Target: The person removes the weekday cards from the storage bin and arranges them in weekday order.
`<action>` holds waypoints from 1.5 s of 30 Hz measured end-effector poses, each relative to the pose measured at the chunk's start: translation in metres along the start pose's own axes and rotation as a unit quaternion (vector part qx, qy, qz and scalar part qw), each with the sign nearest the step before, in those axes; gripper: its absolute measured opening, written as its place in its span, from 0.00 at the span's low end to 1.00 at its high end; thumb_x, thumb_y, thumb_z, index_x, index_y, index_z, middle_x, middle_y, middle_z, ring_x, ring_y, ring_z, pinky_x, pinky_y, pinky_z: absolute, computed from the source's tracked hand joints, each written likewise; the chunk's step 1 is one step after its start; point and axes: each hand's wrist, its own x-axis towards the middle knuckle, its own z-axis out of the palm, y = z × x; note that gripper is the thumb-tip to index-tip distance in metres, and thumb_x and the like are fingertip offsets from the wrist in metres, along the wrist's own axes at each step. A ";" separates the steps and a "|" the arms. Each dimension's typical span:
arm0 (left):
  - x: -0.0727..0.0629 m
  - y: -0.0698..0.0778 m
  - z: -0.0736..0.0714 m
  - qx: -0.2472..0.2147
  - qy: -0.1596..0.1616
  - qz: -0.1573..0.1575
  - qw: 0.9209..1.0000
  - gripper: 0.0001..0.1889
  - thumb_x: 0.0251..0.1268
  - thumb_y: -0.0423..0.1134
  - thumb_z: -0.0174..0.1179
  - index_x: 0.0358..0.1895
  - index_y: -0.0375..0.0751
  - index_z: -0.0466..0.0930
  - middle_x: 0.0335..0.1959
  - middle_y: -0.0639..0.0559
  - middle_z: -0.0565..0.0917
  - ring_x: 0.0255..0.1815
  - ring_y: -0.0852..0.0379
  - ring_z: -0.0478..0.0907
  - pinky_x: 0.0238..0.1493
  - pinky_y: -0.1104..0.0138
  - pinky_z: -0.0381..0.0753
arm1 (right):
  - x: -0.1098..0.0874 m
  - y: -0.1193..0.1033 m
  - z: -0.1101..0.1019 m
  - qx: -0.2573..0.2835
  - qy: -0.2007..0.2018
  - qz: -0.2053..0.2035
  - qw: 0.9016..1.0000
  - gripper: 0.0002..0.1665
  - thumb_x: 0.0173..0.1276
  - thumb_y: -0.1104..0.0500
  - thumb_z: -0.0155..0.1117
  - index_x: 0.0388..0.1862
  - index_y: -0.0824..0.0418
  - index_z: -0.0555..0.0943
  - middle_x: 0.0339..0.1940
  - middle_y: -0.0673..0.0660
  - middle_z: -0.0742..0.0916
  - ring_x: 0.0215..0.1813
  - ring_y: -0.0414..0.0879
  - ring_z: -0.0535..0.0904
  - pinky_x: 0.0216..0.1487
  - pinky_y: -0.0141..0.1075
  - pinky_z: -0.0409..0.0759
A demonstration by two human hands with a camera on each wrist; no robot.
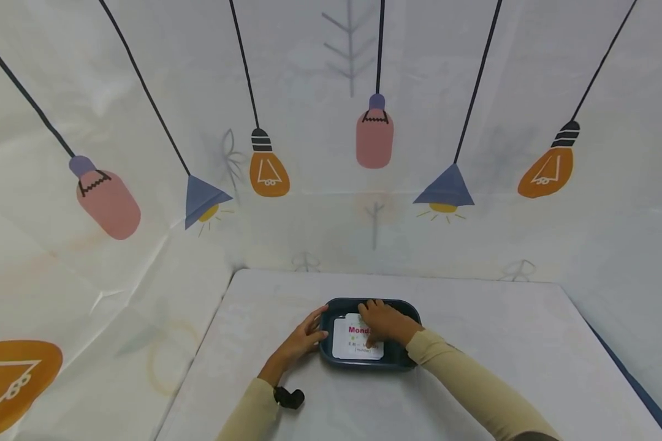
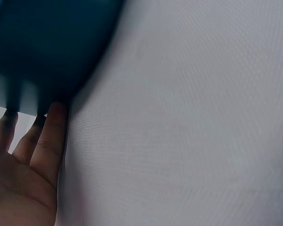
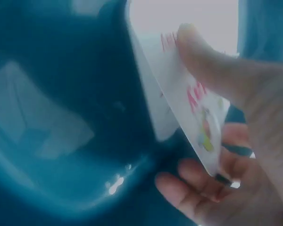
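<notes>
A dark teal tray [image 1: 403, 364] stands on the white table with a stack of white cards inside. The top card [image 1: 342, 343] carries the red word "Mond…" with smaller print below. My right hand [image 1: 386, 321] reaches into the tray and pinches this card, thumb across its printed face and fingers at its far edge. In the right wrist view the held card [image 3: 198, 122] tilts up from another white card [image 3: 158, 113] under it. My left hand [image 1: 298, 343] rests at the tray's left side, its extended fingers [image 2: 49, 141] touching the wall.
The white table [image 1: 276, 294] reaches back to a pale wall covering printed with hanging lamps and bulbs [image 1: 269, 174]. A black band with a small device [image 1: 289, 399] sits on the left wrist. Card reflections show on the tray's glossy floor [image 3: 61, 179].
</notes>
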 end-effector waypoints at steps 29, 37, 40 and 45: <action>-0.004 -0.012 -0.002 0.002 -0.022 0.031 0.999 0.32 0.80 0.48 0.48 0.81 0.63 0.49 0.82 0.39 0.49 0.81 0.33 0.49 0.69 0.38 0.67 | -0.056 0.070 -0.019 0.373 0.125 0.021 0.919 0.33 0.68 0.54 0.68 0.70 0.60 0.74 0.42 0.53 0.84 0.35 0.42 0.74 0.33 0.30 0.73; -0.004 -0.010 -0.002 0.003 -0.019 0.026 0.999 0.33 0.79 0.48 0.50 0.81 0.64 0.49 0.83 0.41 0.49 0.81 0.34 0.48 0.70 0.38 0.65 | -0.083 0.101 -0.023 0.436 0.138 0.065 0.887 0.36 0.70 0.55 0.67 0.74 0.59 0.69 0.55 0.63 0.84 0.41 0.46 0.82 0.38 0.32 0.81; -0.005 -0.010 -0.001 0.007 -0.012 0.023 1.000 0.32 0.79 0.48 0.50 0.81 0.64 0.49 0.82 0.41 0.49 0.81 0.34 0.48 0.70 0.38 0.66 | -0.093 0.113 -0.023 0.451 0.150 0.092 0.875 0.36 0.69 0.53 0.68 0.74 0.58 0.70 0.58 0.67 0.82 0.42 0.47 0.84 0.38 0.32 0.83; -0.006 -0.009 0.000 0.006 -0.013 0.022 1.000 0.33 0.79 0.47 0.50 0.81 0.65 0.48 0.83 0.42 0.49 0.81 0.35 0.49 0.70 0.39 0.67 | -0.112 0.135 -0.021 0.459 0.174 0.139 0.860 0.36 0.70 0.51 0.67 0.74 0.56 0.70 0.67 0.69 0.77 0.53 0.55 0.83 0.40 0.31 0.83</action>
